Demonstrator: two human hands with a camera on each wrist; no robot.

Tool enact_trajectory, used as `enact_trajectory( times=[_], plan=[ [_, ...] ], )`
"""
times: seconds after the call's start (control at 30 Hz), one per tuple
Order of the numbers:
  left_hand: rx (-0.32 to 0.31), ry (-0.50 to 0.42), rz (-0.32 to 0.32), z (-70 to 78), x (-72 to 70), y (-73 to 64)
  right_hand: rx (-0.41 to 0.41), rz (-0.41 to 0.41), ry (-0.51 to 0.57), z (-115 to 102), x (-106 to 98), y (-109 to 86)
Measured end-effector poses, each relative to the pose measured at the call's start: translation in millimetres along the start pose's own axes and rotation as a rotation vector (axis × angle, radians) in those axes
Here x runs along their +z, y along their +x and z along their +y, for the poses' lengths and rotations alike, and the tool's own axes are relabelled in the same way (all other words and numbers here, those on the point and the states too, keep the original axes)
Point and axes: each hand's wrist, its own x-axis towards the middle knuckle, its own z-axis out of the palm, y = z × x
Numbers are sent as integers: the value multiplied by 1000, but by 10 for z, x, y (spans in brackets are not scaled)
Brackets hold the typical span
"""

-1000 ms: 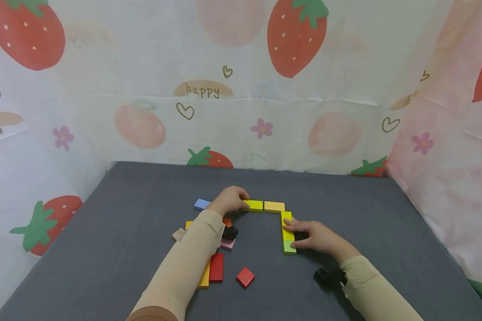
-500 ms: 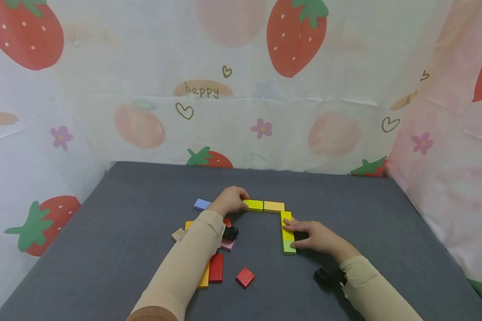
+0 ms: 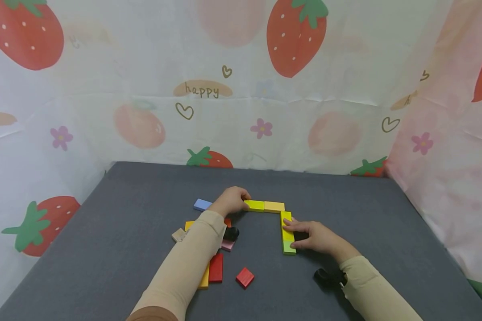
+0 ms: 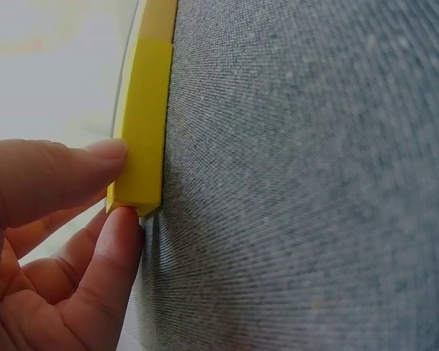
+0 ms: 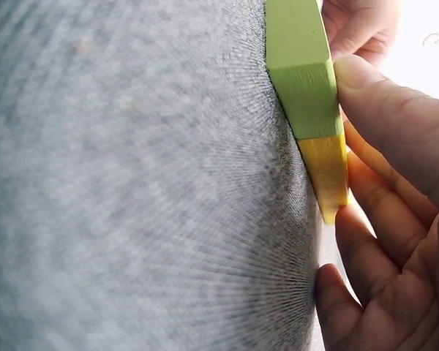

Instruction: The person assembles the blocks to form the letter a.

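Note:
My left hand [image 3: 228,201] pinches the left end of a yellow block [image 3: 255,206] lying flat on the grey cloth. In the left wrist view, the thumb sits along the side of this yellow block [image 4: 145,124] while a finger touches its end face. Its far end meets an orange-yellow block [image 3: 274,207]. From that row's right end, a second yellow block [image 3: 287,220] and a green block [image 3: 289,248] run toward me. My right hand [image 3: 321,238] rests beside these two, its thumb against the green block [image 5: 300,95] and its extended fingers touching the yellow one.
A blue block [image 3: 201,204] lies left of my left hand. Partly under the left forearm are a red block [image 3: 216,268], a pink block [image 3: 227,245], a tan block [image 3: 178,235] and several others. A red square block [image 3: 245,277] lies alone in front. Printed cloth surrounds the table [image 3: 365,214].
My left hand has moved slightly right with the yellow block, and the thin gap between it and the orange-yellow block has closed. The right hand has stayed still.

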Motion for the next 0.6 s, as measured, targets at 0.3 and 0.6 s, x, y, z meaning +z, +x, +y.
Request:
enact_trajectory(
  times=[0.3, 0.6],
  plan=[
    [-6, 5, 1, -7, 1, 4, 5, 9, 8, -7, 5, -7],
    [-19, 7, 3, 21, -4, 6, 6, 9, 12, -5, 1, -2]
  ],
)
